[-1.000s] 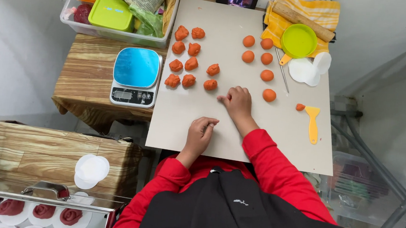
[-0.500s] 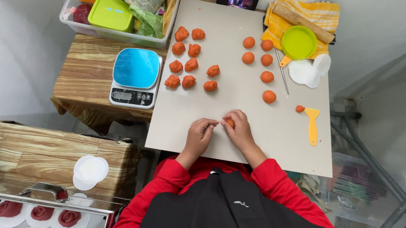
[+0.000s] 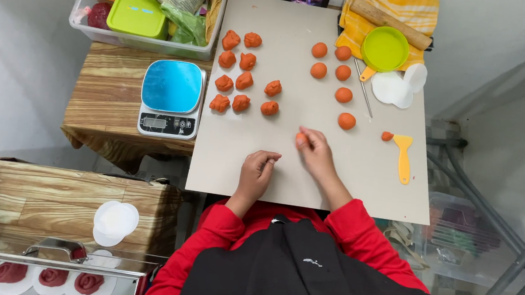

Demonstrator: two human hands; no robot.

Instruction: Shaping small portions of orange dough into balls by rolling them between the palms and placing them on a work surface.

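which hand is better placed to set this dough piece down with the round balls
Right, probably. The right hand already pinches the orange dough piece, nearest the round balls. The left hand rests empty.

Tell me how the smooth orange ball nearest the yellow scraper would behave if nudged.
The smooth orange ball looks round, so it may roll. Rough lumps of the same stuff suggest it is soft and would likely dent.

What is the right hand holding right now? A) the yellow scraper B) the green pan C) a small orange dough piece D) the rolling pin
C: the right hand pinches a small orange dough piece at its fingertips above the grey board, while the yellow scraper lies untouched to the right.
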